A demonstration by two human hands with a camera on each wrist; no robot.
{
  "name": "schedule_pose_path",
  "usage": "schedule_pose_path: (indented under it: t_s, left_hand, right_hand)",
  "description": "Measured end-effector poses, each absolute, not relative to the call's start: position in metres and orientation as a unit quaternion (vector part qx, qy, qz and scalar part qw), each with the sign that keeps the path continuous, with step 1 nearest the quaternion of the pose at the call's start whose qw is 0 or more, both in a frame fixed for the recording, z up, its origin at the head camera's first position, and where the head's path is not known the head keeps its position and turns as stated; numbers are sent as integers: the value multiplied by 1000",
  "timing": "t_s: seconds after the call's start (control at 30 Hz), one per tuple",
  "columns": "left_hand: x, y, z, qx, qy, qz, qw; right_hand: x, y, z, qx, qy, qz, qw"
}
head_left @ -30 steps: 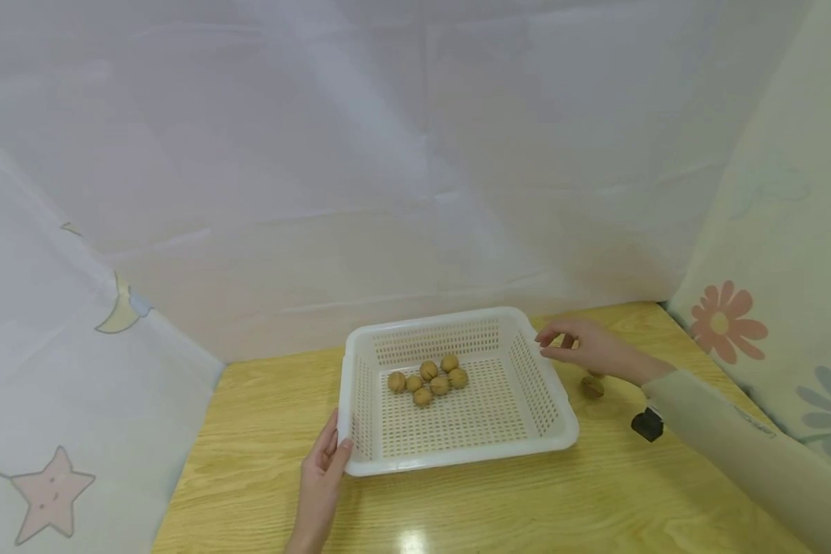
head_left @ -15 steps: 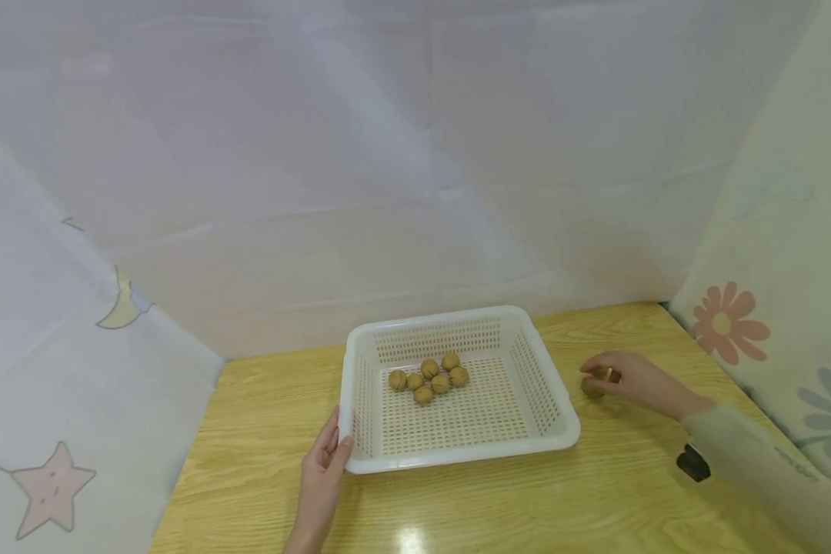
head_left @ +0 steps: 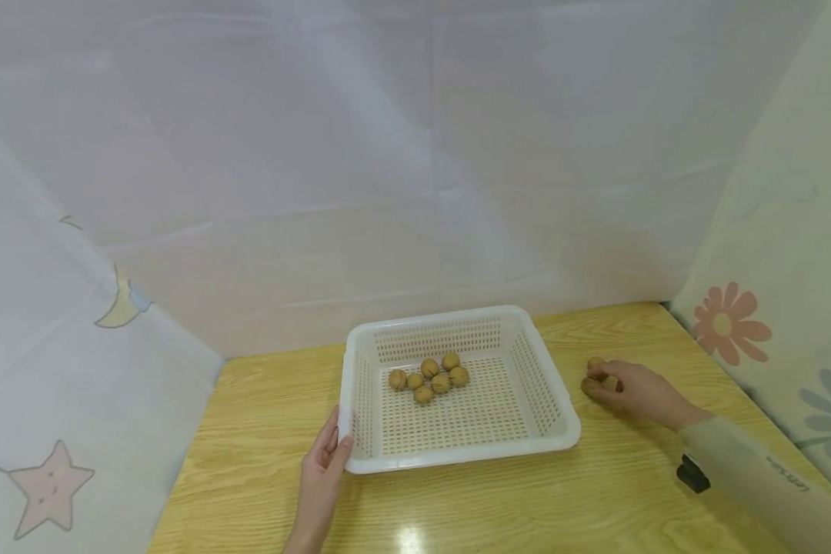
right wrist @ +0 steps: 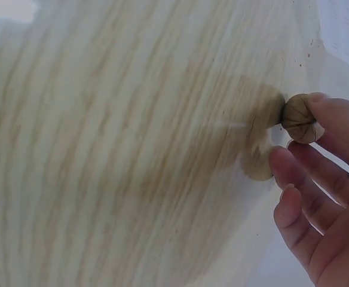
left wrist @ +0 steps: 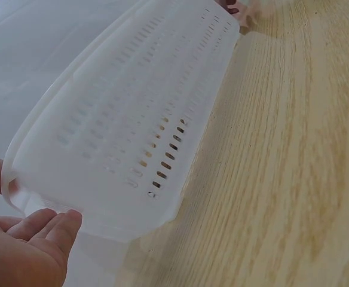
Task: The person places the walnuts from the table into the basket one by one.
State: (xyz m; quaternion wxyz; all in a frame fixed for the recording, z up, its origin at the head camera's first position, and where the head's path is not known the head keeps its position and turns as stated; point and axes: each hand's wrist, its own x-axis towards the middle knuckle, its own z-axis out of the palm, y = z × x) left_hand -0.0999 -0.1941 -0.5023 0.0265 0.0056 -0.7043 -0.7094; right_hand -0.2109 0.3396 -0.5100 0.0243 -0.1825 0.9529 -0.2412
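Note:
A white plastic basket [head_left: 457,455] with slotted sides stands on the table, and several walnuts [head_left: 440,383] lie together on its floor. My left hand [head_left: 321,481] holds the basket's left rim, thumb on top and fingers beneath; in the left wrist view the fingers [left wrist: 58,230] are under the lip. To the right of the basket, my right hand [head_left: 647,394] pinches a walnut [right wrist: 300,119] between thumb and fingers, low at the tabletop. A second walnut [head_left: 595,363] sits just behind it, partly covered by the fingers.
The wood-grain table [head_left: 263,431] reaches to a pale cloth backdrop [head_left: 305,192] behind. Printed cloth walls [head_left: 769,254] close in both sides. A small black device [head_left: 692,473] is under the right sleeve [head_left: 755,477].
My right hand has moved right, from beside the basket's right rim to the walnuts on the table, and its fingers have closed round one. The left hand and basket stay put.

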Motion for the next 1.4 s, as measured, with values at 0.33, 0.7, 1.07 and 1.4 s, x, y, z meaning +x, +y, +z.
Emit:
schedule_pose_path:
  t_s: [0.33, 0.7, 1.07, 1.4]
  left_hand:
    - [-99, -194, -502, -2, -706, -708, 29]
    - [-99, -195, -500, 1, -703, -711, 22]
    - [-97, -194, -500, 7, -710, -704, 28]
    - [-98, -194, -499, 4, -707, -707, 25]
  right_hand:
    - [-207, 344, -514, -165, 948, -270, 28]
    - [-197, 336, -488, -154, 944, -290, 20]
    - [-188, 326, -457, -161, 940, -301, -2]
    - [-194, 300, -415, -164, 934, -318, 18]
